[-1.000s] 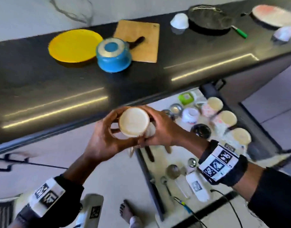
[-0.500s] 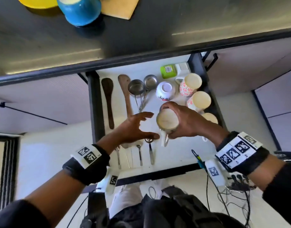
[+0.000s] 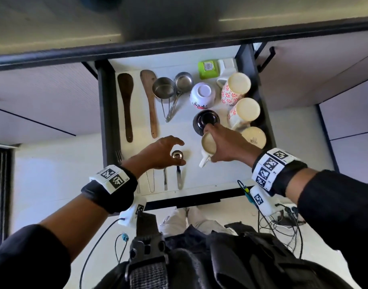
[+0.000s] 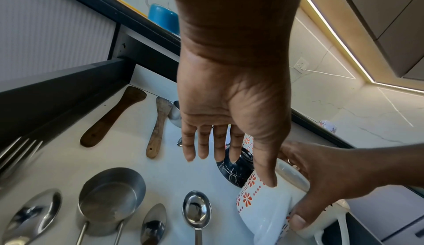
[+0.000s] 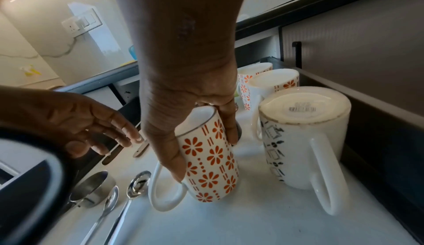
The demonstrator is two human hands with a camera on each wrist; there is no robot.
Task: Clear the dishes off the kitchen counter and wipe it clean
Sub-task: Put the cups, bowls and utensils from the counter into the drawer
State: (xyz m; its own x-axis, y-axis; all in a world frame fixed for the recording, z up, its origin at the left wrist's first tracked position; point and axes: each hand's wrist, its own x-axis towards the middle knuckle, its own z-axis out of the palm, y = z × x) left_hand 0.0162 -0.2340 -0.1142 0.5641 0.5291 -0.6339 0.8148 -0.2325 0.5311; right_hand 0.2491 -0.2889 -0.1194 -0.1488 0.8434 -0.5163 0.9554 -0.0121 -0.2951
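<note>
**Now: flowered mug going upside down into the open drawer**

Your right hand (image 5: 195,122) grips the orange-flowered mug (image 5: 211,160) from above, thumb on one side and fingers curled down the other. The mug is upside down, tilted a little, its rim on or just above the white floor of the drawer (image 3: 191,184); the right wrist view does not settle which. Its handle (image 5: 165,192) points toward you.

Your left hand (image 3: 160,151) hovers beside it, fingers straight and spread, holding nothing. It hangs over the row of steel spoons (image 4: 196,211) and the steel measuring cup (image 4: 112,200).

Just right of the held mug stands a white mug with a black pattern (image 5: 302,140), also upside down, a barcode label on its base. Two more flowered mugs (image 3: 237,86) stand upside down behind it along the drawer's right wall. A black bowl (image 3: 206,119) sits upside down just beyond your right fingers.

Farther left lie two wooden spatulas (image 3: 126,105), side by side. The dark counter edge (image 3: 137,49) runs above the drawer.
</note>
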